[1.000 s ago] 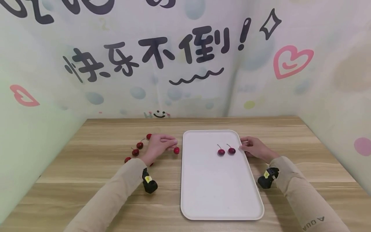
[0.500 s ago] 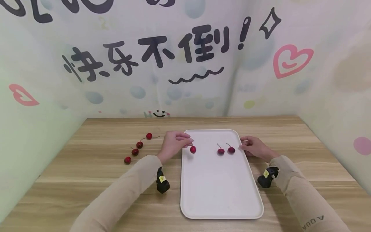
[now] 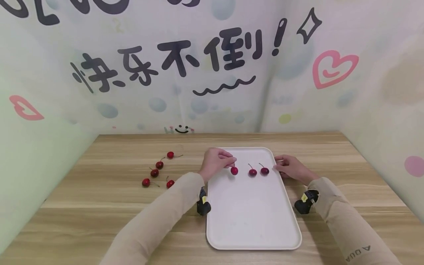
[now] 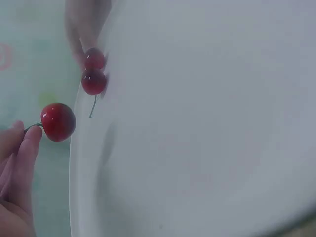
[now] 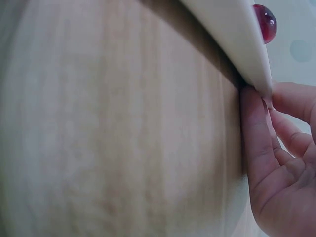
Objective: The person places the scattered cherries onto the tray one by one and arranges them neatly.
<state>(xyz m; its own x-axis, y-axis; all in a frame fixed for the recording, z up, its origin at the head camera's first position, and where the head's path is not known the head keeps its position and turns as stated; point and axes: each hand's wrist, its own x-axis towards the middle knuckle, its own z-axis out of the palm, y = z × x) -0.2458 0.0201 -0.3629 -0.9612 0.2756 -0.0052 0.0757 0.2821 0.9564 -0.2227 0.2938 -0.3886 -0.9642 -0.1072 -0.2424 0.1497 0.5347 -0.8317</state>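
My left hand [image 3: 216, 162] pinches a red cherry [image 3: 234, 170] by its green stem, over the upper left of the white tray [image 3: 253, 217]. In the left wrist view that cherry [image 4: 58, 122] hangs off the fingertips, apart from the tray surface. Two darker cherries lie side by side on the tray, one nearer the middle [image 3: 253, 172] and one by the right rim [image 3: 264, 171]. My right hand [image 3: 291, 168] holds the tray's right edge. In the right wrist view, the tray rim [image 5: 237, 39] sits between that hand's thumb and fingers.
Several cherries with stems lie on the wooden table [image 3: 99, 206] left of the tray, among them a far one [image 3: 170, 155] and a near one [image 3: 146, 182]. One more cherry [image 3: 170, 183] lies close to my left sleeve. A printed cloth [image 3: 198, 110] stands behind the table.
My left hand has carried the cherry rightward from the table, across the tray's left rim, to above the tray. The right hand and tray stay put.
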